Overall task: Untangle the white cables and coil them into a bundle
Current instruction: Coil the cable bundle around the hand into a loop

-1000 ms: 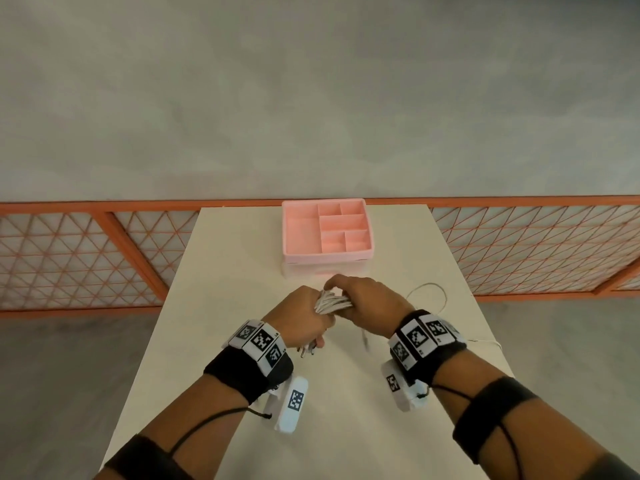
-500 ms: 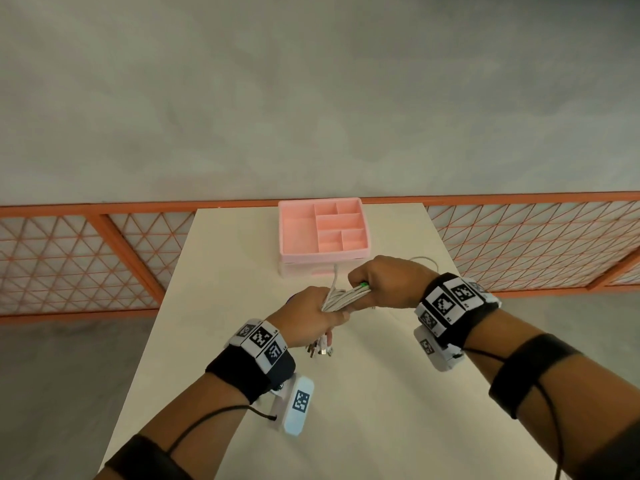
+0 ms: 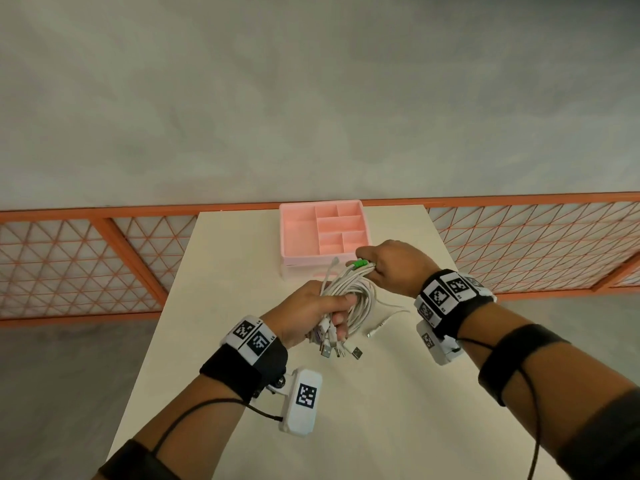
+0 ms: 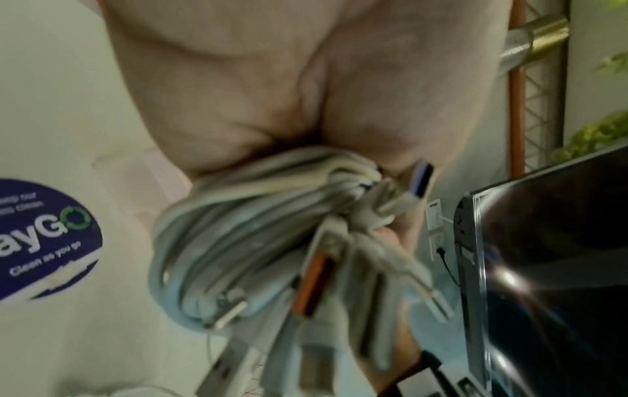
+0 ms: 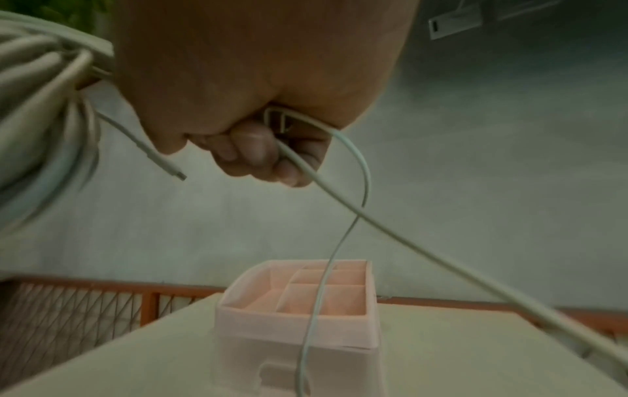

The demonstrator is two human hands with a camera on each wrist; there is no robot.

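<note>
A bundle of white cables point(image 3: 349, 292) hangs in loops above the table. My left hand point(image 3: 313, 315) grips the bundle at its lower end, and several USB plugs point(image 3: 341, 349) stick out below the fist. In the left wrist view the cable loops point(image 4: 238, 215) and plugs point(image 4: 316, 282) fill the picture under the palm. My right hand point(image 3: 388, 268) holds the far end of the strands, next to a green plug point(image 3: 360, 264). In the right wrist view its curled fingers point(image 5: 258, 150) pinch a thin white cable point(image 5: 357, 209). One loose cable end point(image 3: 379, 325) trails on the table.
A pink compartment organiser point(image 3: 323, 233) stands at the far end of the cream table point(image 3: 346, 427), just beyond my right hand; it shows as the pink box point(image 5: 299, 314) in the right wrist view. An orange lattice railing point(image 3: 86, 261) runs behind the table.
My right hand has moved up, right and away from the left, drawing the strands out towards the organiser. The loops and a green plug now show. The left hand has stayed put.
</note>
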